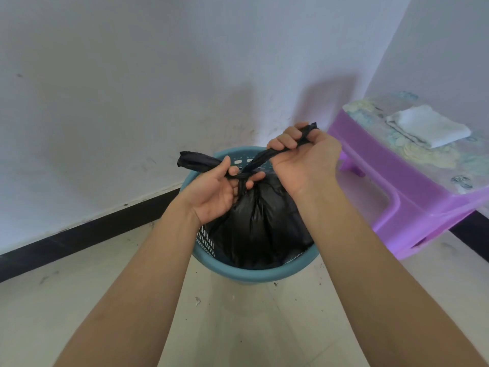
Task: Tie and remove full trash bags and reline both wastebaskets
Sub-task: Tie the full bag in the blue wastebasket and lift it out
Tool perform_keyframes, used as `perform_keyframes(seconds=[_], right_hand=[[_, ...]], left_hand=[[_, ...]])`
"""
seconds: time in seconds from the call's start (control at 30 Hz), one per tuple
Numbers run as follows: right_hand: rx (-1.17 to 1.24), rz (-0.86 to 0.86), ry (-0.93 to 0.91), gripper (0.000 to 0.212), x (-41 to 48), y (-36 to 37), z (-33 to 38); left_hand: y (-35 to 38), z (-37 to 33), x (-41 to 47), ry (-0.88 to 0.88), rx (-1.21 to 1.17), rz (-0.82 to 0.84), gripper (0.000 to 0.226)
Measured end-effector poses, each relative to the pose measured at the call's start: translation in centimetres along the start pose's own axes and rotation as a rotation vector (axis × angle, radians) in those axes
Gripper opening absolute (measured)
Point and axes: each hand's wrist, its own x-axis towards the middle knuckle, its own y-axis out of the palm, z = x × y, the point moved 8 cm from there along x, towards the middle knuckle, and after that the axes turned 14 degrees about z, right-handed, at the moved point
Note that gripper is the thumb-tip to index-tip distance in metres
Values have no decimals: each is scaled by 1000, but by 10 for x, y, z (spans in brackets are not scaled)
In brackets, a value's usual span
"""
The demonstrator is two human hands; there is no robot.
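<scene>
A black bag [260, 221] sits inside a blue-green basket [254, 274] that stands on a pale tiled floor [238, 327], close to a white wall [132, 88] with a dark skirting strip. The bag's top is gathered into two twisted tails that cross in a knot [242, 177] above the bag's bulk. The left hand [219, 193] is closed around one tail, whose loose end sticks out to the left past the thumb; its fingertips press at the knot. The right hand [304, 152] is higher and to the right, fist closed on the other tail, which runs taut from the knot up through the curled fingers, its end poking out above them. Both forearms reach in from the bottom edge. Just right of the basket stands a purple stool [391, 181] with a folded white cloth [428, 127] lying on its patterned top.
</scene>
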Motion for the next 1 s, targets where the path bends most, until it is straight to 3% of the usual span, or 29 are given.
perform_keyframes(seconds=[0.1,0.17,0.23,0.3,0.43,0.63,0.73,0.8,0.9,1.0], right_hand=[[-12,-31,11,15,-11,-4,-13],[-72,-104,42,21,-21,-22,-20],[-146,-194,56,26,-26,-44,-20],[-163,-256,65,26,-25,-59,-16],[-172,-236,138,26,-17,-59,-18],[-317,-257,181,22,-19,-55,-7],[-472,-236,231,23,-20,-44,4],[-751,-218,165,32,-15,-30,32],[-1134,-216,-152,41,-11,9,85],[-1275,2,-273,36,-5,42,80]], left_hand=[[-7,-13,-1,72,-58,-68,42],[-8,-23,-4,127,-64,-74,28],[-7,-24,-8,137,14,-77,29],[-5,-17,-9,122,70,-59,14],[-17,-19,-16,191,56,-147,39],[-19,-29,-20,270,156,-198,45],[-19,-32,-20,294,329,-250,50],[-18,-38,-21,306,460,-268,50],[-14,-41,-23,293,548,-224,49],[-1,-36,-20,250,679,-159,47]])
